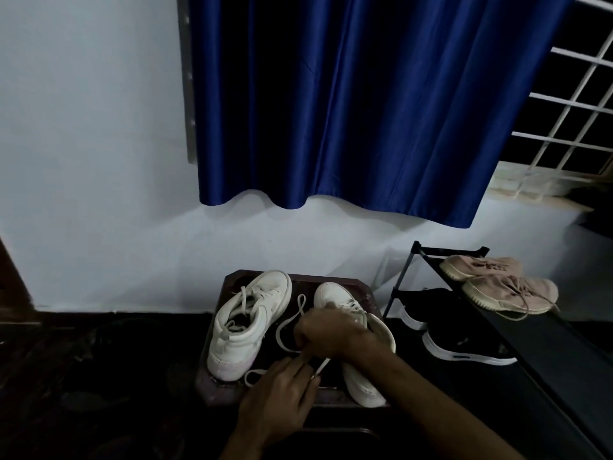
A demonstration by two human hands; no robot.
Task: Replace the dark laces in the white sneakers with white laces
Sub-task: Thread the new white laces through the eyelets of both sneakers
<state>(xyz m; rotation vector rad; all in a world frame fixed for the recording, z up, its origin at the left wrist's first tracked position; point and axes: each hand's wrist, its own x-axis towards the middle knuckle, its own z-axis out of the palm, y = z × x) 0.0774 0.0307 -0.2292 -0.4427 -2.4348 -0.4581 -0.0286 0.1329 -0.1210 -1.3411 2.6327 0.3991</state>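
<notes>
Two white sneakers stand on a dark brown stool [232,277]. The left sneaker [245,323] is laced with a pale lace. The right sneaker [361,383] lies partly under my right hand [328,333], which grips a white lace [285,327] that loops out to the left between the shoes. My left hand [278,396] pinches the lace's free end [321,367] just below my right hand. No dark lace shows in view.
A black shoe rack [537,346] stands to the right, with pink sneakers [504,287] on top and black sneakers [464,343] below. A blue curtain [365,104] hangs on the wall behind. The floor around the stool is dark.
</notes>
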